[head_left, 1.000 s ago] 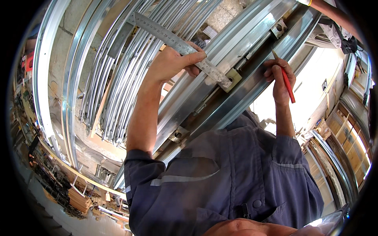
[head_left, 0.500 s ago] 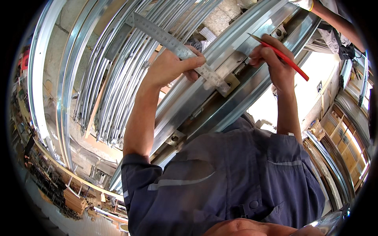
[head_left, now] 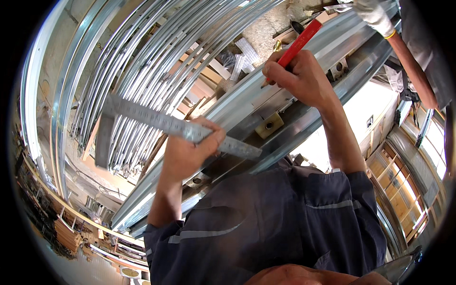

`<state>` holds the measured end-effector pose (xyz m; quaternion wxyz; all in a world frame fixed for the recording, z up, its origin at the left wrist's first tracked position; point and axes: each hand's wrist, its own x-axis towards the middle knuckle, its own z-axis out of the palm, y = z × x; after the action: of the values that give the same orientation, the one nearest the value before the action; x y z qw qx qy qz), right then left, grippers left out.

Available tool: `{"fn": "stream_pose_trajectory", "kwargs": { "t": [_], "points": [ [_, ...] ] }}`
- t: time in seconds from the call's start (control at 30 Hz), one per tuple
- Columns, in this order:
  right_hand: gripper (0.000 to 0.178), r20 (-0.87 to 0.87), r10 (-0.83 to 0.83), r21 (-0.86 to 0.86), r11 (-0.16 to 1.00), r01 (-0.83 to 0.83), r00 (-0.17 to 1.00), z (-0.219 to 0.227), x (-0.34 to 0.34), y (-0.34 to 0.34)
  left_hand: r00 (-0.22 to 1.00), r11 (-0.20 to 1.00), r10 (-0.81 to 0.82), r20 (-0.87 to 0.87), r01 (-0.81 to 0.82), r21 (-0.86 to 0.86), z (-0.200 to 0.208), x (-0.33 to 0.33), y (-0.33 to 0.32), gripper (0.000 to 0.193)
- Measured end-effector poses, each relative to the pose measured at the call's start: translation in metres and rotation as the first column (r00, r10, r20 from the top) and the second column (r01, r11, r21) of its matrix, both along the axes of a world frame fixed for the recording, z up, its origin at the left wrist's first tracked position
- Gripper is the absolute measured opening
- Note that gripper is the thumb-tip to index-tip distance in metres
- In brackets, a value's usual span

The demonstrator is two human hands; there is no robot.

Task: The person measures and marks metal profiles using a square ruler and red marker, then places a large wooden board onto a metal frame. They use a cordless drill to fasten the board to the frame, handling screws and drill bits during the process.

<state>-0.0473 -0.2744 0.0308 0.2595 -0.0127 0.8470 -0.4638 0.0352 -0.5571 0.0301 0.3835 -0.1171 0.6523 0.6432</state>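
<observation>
My left hand is closed around the blade of a metal try square, holding it above the near part of a long galvanized steel profile. The square's wide stock points left, over a bundle of thin metal rods. My right hand grips a flat red carpenter's pencil, its sharpened tip down at the far flange of the steel profile. Between my hands, a yellowish block with a round hole sits inside the profile's channel.
The bundle of long thin metal rods lies left of the profile. Wider metal strips curve along the far left. Scraps litter the floor ahead. At upper right, another person's gloved hand is by the profile's far end.
My left hand has drawn the square off the profile's middle, toward me and leftward. My right hand has moved left, turning the pencil so its tip points down at the profile. The other person's glove shows more.
</observation>
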Motion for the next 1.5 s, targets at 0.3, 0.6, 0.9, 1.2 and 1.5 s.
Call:
{"fn": "stream_pose_trajectory", "kwargs": {
  "t": [0.3,0.6,0.9,1.2,1.5],
  "points": [
    [0.028,-0.061,0.149,0.065,0.987,-0.145,0.987,-0.021,-0.003,-0.015,0.944,0.958,0.282,-0.171,-0.286,0.001,-0.005,0.033,0.008,0.007],
    [0.025,-0.110,0.229,0.059,0.973,-0.223,0.967,-0.017,-0.007,-0.022,0.945,0.965,0.257,-0.203,-0.262,0.003,-0.010,0.035,0.004,0.007],
    [0.020,-0.044,0.197,0.001,0.980,-0.197,0.979,-0.015,-0.009,-0.016,0.951,0.981,0.185,-0.246,-0.195,-0.017,-0.006,0.029,0.002,0.008],
    [0.022,0.021,0.199,0.056,0.978,-0.200,0.980,-0.015,-0.012,-0.021,0.954,0.982,0.177,-0.240,-0.188,-0.024,-0.006,0.029,0.000,0.009],
    [0.029,0.133,0.120,0.117,0.984,-0.136,0.984,-0.012,-0.014,-0.020,0.950,0.981,0.182,-0.252,-0.193,-0.021,-0.006,0.028,0.002,0.008]
  ]
}}
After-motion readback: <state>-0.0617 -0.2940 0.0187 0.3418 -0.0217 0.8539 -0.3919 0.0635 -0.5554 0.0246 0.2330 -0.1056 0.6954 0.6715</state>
